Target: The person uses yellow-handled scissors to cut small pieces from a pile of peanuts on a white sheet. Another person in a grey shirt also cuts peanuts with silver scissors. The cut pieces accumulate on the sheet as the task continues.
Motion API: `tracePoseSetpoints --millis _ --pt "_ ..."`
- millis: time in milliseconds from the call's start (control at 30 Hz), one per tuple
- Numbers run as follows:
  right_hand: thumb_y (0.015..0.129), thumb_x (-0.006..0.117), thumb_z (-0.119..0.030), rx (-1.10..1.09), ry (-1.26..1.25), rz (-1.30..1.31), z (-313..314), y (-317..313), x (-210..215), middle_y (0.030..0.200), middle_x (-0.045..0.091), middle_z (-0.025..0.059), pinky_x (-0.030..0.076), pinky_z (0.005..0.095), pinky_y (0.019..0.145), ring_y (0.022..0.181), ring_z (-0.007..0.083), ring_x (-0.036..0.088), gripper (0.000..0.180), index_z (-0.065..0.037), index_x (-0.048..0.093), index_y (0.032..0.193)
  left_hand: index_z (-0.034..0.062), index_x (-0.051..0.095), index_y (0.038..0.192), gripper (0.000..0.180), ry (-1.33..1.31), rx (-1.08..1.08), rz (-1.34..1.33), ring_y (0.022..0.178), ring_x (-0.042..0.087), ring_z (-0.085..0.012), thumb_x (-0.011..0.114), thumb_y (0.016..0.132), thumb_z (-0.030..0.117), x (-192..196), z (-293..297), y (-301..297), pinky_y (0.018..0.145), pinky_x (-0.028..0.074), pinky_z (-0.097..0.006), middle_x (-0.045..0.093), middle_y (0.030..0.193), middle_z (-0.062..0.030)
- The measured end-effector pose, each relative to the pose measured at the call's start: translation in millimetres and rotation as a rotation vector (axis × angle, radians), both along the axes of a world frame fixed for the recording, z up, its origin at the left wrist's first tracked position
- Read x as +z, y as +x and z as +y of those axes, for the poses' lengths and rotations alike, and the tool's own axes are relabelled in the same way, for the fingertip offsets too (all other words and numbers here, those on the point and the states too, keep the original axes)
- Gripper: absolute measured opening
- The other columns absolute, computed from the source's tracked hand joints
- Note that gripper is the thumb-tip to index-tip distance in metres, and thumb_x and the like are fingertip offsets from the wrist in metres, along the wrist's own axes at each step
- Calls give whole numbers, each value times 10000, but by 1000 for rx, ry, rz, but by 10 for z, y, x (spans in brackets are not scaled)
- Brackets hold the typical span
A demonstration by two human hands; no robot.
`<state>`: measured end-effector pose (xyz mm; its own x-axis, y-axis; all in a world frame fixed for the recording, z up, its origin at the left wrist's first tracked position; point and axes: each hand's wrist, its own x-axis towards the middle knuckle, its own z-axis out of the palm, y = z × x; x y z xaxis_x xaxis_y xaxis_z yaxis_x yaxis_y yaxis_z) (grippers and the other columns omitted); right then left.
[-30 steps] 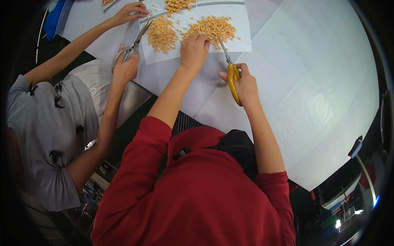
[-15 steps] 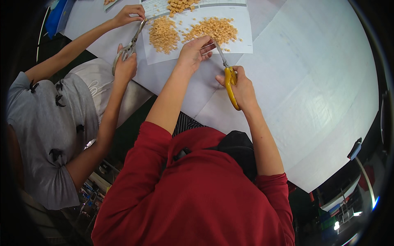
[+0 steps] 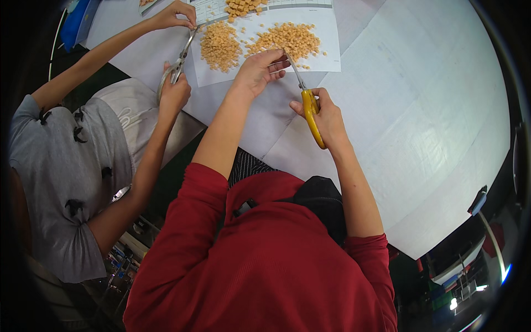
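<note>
My right hand (image 3: 327, 120) is closed around yellow-handled scissors (image 3: 310, 116), their blades pointing away from me and up to the left. The blade tips meet the fingertips of my left hand (image 3: 259, 73), whose thumb and forefinger are pinched together. Whatever they pinch is too small to make out; the other fingers curl loosely. Just beyond my hands, a heap of small tan cubes (image 3: 287, 42) lies on a white paper sheet (image 3: 330, 62). To its left is a second heap of small tan pieces (image 3: 219, 46), and larger tan cubes (image 3: 242, 7) sit farther back.
At my left, a co-worker in grey holds metal scissors (image 3: 178, 67) with the tips at their other hand (image 3: 176, 15). A blue bin (image 3: 77, 25) stands at the far left. White sheeting (image 3: 420, 122) covers the table; a dark clip (image 3: 478, 200) grips its right edge.
My hands stay almost in place, the left one shifting very slightly left. The co-worker's scissors hand has moved a little right, and their scissors look more closed.
</note>
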<state>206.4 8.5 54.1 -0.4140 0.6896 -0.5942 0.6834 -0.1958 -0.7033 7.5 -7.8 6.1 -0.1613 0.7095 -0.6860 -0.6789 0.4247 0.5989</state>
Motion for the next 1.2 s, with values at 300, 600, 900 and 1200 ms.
tracePoseSetpoints --millis 300,600,900,1200 --pt "753 752 -504 -8 -14 23 17 12 15 754 619 117 478 309 643 687 186 586 638 6 546 1077 48 615 1011 206 6 -20 -3 894 617 -165 658 870 192 13 10 -22 710 516 -276 632 964 -52" --pt "742 748 -509 -7 -26 -50 15 -14 -45 805 650 199 498 383 674 759 321 638 645 4 543 1075 58 611 1032 202 -87 61 59 898 627 -159 665 871 168 -19 15 115 725 506 -277 645 981 -44" --pt "735 777 -468 -26 15 -77 -41 -24 -154 758 658 167 491 330 611 665 233 639 619 8 547 1057 50 627 1010 189 -150 194 139 840 645 -154 692 840 99 -86 35 224 711 507 -282 660 919 -35" --pt "733 730 -559 2 -23 -84 -2 10 -153 891 662 221 504 397 718 830 334 649 715 3 517 1122 54 636 1061 203 -123 169 180 888 634 -148 659 860 72 -99 30 142 765 506 -286 660 964 -33"
